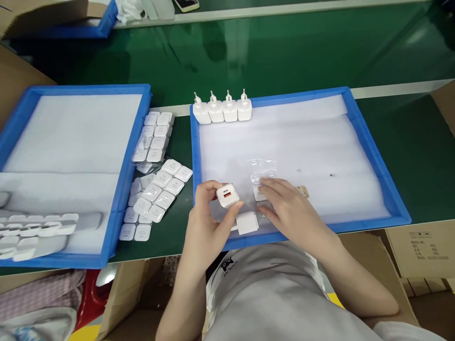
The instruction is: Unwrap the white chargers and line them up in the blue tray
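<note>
My left hand point(209, 220) grips a white charger point(228, 195) between thumb and fingers, its face with an orange port turned up. Just below it, another white charger point(247, 223) lies near the front rim of the right blue tray point(377, 156). My right hand point(284, 208) reaches over a clear plastic tray point(263, 171) with white pieces in it. Its fingertips touch the plastic and are slightly apart, partly over the pieces. Several white chargers point(230, 111) stand in a row at the tray's back left corner, prongs up.
Packs of white chargers point(162, 189) lie between the two trays. The left blue tray point(131, 151) holds more white pieces at its front. Cardboard boxes point(421, 251) stand below the table's front edge. A phone point(187, 4) lies at the back.
</note>
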`<state>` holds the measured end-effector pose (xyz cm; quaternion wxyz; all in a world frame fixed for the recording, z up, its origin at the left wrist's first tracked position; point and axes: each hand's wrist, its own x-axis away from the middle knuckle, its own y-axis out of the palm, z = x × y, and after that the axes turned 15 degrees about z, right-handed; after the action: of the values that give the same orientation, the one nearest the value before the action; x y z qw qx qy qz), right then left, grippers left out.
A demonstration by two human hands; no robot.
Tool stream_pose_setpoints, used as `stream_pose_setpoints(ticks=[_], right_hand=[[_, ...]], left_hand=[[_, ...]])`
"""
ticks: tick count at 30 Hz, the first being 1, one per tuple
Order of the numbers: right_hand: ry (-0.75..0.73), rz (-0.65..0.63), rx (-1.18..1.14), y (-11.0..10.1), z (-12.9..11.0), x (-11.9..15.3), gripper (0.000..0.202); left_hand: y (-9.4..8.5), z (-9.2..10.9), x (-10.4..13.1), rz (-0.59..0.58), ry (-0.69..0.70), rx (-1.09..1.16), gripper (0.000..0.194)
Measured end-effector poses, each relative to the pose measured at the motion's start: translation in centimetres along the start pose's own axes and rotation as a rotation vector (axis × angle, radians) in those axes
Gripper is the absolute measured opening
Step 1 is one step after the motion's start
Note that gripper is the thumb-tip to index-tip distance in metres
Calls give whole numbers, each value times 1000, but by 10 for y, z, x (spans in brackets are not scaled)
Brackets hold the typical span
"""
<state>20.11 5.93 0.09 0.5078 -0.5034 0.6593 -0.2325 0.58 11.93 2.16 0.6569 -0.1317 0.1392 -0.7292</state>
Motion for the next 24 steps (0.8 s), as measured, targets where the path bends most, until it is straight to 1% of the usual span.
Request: stream_pose_setpoints(ticks=[3, 6, 9, 10, 12, 14, 15, 16, 17, 19, 20, 21, 24], right_hand=[[12, 39, 16, 0, 1, -1, 14], [3, 59, 32, -1, 2, -2, 17], [-16, 49, 36, -2, 5, -1, 12], [-18, 42, 38, -2, 6, -1, 13], [-21, 32, 43, -3, 6, -1, 17], [-36, 29, 46, -4, 5, -1, 16], [-46, 31, 47, -4, 4, -2, 14], [-55, 34, 46, -4, 4, -2, 14], [-61, 38, 44, -4, 3, -3, 14], [-63, 39, 32, -4, 3, -4, 17], [-59, 37, 22, -5, 4, -4, 18], [-52, 33, 6, -6, 4, -3, 19], [-14, 54, -61, -11, 8, -1, 21]], left_hand=[[-2, 2, -1, -18, 53, -55, 31], [-3, 3, -2, 22, 208, -179, 28], [-1, 3, -7, 88, 347, -368, 29], [1, 2, -9, 85, 366, -442, 30], [3, 0, -14, 36, 361, -587, 30], [5, -1, -17, -31, 338, -685, 32], [6, -1, -16, -43, 335, -709, 33], [6, 1, -15, -30, 344, -717, 33], [6, 3, -12, 9, 368, -704, 33], [5, 9, -4, 114, 437, -605, 30], [6, 13, 1, 140, 466, -532, 28], [6, 17, 6, 126, 481, -456, 26], [14, 26, 16, -57, 444, -306, 25]])
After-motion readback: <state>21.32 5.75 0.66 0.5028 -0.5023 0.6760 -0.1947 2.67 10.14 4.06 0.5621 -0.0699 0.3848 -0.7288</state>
